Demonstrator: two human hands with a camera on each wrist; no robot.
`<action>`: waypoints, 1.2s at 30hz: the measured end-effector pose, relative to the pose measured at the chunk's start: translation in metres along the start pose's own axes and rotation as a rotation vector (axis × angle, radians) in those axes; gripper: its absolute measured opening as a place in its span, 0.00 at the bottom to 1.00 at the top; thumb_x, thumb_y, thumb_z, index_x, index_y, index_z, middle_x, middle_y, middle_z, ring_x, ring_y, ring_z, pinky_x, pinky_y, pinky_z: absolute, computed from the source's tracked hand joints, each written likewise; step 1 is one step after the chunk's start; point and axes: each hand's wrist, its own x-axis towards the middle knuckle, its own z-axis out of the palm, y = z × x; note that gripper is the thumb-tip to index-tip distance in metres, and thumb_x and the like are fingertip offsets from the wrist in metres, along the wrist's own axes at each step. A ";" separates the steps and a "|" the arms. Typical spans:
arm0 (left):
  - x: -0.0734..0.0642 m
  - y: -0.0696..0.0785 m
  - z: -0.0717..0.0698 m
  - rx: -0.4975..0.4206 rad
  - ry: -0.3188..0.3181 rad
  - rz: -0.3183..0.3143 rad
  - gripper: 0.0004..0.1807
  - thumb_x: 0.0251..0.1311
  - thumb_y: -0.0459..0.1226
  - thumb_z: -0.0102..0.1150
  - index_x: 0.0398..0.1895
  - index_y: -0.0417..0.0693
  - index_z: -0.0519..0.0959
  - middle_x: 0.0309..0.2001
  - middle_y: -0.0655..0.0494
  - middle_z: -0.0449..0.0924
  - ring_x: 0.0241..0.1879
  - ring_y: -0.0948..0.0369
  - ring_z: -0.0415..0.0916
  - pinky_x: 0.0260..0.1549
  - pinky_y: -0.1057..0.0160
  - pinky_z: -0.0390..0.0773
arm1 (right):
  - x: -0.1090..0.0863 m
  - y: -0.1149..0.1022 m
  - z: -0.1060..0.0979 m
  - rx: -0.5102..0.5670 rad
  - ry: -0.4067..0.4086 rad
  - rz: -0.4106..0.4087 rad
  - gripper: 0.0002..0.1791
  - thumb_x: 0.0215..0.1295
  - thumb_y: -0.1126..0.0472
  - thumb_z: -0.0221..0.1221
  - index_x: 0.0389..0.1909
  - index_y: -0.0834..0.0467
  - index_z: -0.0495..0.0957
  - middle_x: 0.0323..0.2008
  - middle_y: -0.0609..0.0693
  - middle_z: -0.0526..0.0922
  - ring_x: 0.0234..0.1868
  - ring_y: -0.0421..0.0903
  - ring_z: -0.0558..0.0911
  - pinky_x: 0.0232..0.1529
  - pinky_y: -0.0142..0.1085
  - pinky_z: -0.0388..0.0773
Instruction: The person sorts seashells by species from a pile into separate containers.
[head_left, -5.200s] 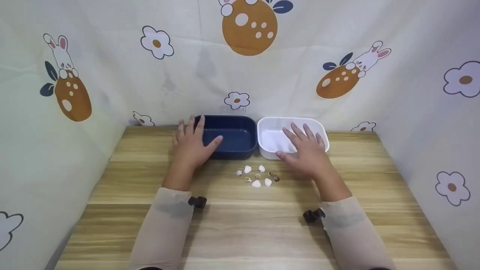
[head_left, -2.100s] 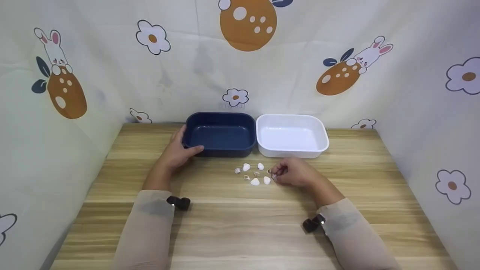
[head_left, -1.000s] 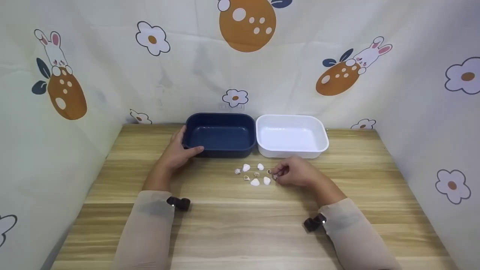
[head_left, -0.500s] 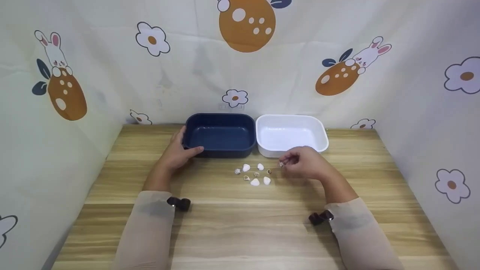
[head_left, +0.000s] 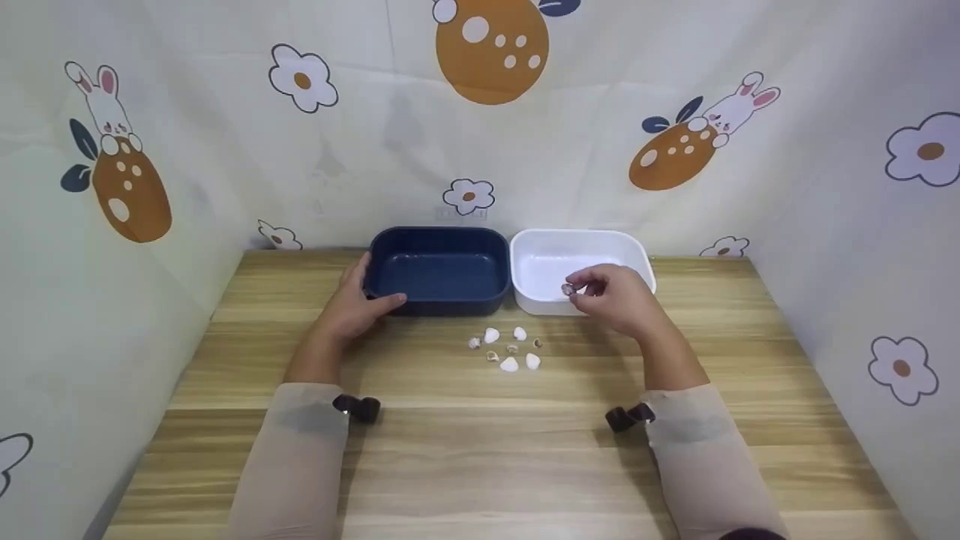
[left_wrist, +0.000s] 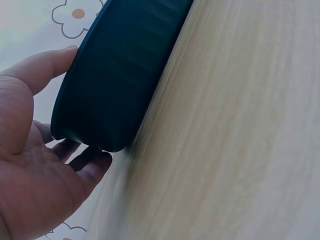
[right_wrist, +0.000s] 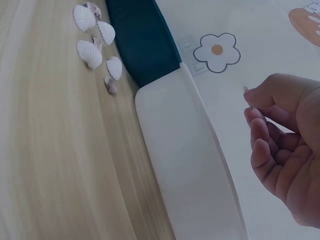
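Observation:
My right hand (head_left: 621, 301) pinches a small brownish-grey seashell (head_left: 568, 289) between thumb and fingertips, above the near side of the white box (head_left: 540, 304). In the right wrist view only a sliver of that seashell (right_wrist: 245, 89) shows past the thumb. My left hand (head_left: 351, 306) grips the near left corner of the dark blue box (head_left: 442, 307). Its thumb lies at the front rim, and the other fingers (left_wrist: 95, 167) curl at the end wall in the left wrist view. White fan-shaped seashells (head_left: 509, 364) and small brownish shells (head_left: 475, 343) lie in a loose group before the boxes.
Both boxes stand side by side at the back of the wooden table (head_left: 480, 465), close to a patterned cloth wall (head_left: 360, 150). Cloth also hangs along the left and right sides. A black wrist camera (head_left: 628, 417) sits on each forearm.
My right hand has picked up the brownish-grey seashell from the right of the group and carried it up and back over the white box. My left hand stays at the dark blue box.

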 end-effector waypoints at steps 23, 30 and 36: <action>0.001 -0.001 0.001 -0.020 -0.007 -0.020 0.65 0.62 0.57 0.74 0.90 0.56 0.38 0.89 0.39 0.29 0.88 0.39 0.30 0.86 0.36 0.39 | 0.015 0.002 0.005 -0.019 0.058 0.129 0.20 0.68 0.55 0.71 0.57 0.59 0.87 0.46 0.54 0.86 0.46 0.50 0.81 0.45 0.39 0.80; 0.001 -0.002 0.000 -0.030 -0.001 -0.005 0.65 0.63 0.55 0.74 0.90 0.54 0.39 0.89 0.42 0.35 0.88 0.42 0.36 0.86 0.39 0.43 | 0.006 -0.002 0.018 -0.032 0.043 0.049 0.18 0.67 0.58 0.71 0.54 0.60 0.88 0.43 0.56 0.89 0.44 0.50 0.83 0.46 0.38 0.78; 0.001 -0.002 0.000 -0.031 -0.005 -0.005 0.65 0.62 0.56 0.74 0.90 0.54 0.38 0.89 0.42 0.35 0.88 0.42 0.35 0.86 0.38 0.42 | -0.002 -0.008 0.026 0.010 0.014 0.046 0.16 0.66 0.57 0.72 0.53 0.58 0.89 0.43 0.53 0.90 0.43 0.47 0.84 0.47 0.37 0.81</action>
